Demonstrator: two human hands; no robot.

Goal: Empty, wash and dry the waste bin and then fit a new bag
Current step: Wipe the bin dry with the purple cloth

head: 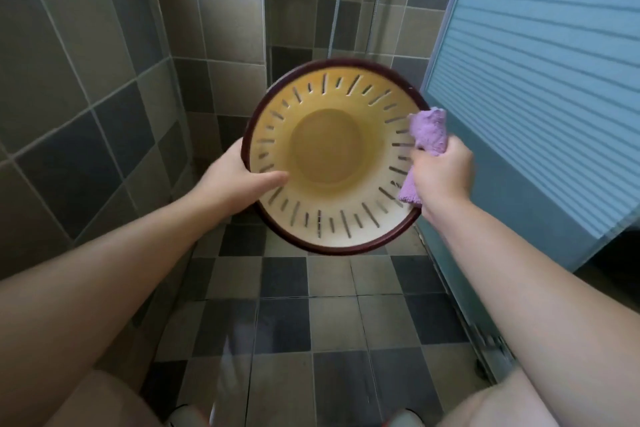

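The left hand (239, 180) grips the left rim of the yellow slotted waste bin (325, 149), thumb inside, holding it tilted in the air above the tiled floor (311, 322). At the bin's right rim, the right hand (443, 170) clutches a purple cloth (427, 133).

Bare, sleeveless forearms; left grip (239, 177), right grip (443, 173) ungloved.

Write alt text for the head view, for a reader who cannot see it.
A person holds a yellow slotted waste bin with a dark rim, its open mouth tipped toward the camera; the left hand grips the rim while the right hand holds a purple cloth at the bin's right inner wall. Behind are grey tiled walls, a checkered tile floor and a frosted blue panel.
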